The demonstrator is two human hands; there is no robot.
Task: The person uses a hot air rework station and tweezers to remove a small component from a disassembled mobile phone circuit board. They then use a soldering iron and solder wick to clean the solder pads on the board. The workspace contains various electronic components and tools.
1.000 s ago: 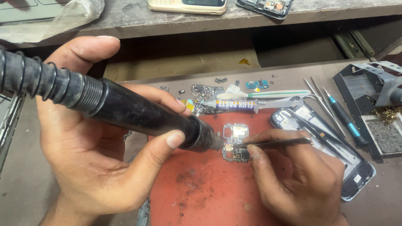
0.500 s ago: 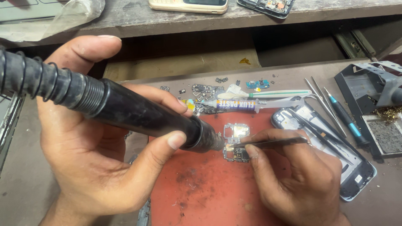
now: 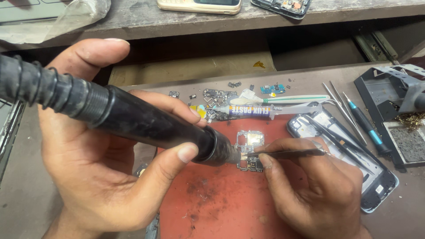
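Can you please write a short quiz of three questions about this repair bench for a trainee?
1. True or false: the left hand holds the black hot-air handle.
2. What does the right hand hold? A tweezers, B a screwdriver, C a brush.
3. On what does the small circuit board lie?

Key:
1. True.
2. A, the tweezers, tips at the board.
3. On the red mat.

Grey workbench [image 3: 310, 79], red mat [image 3: 221, 203], phone frame [image 3: 376, 177], flux syringe [image 3: 265, 110]
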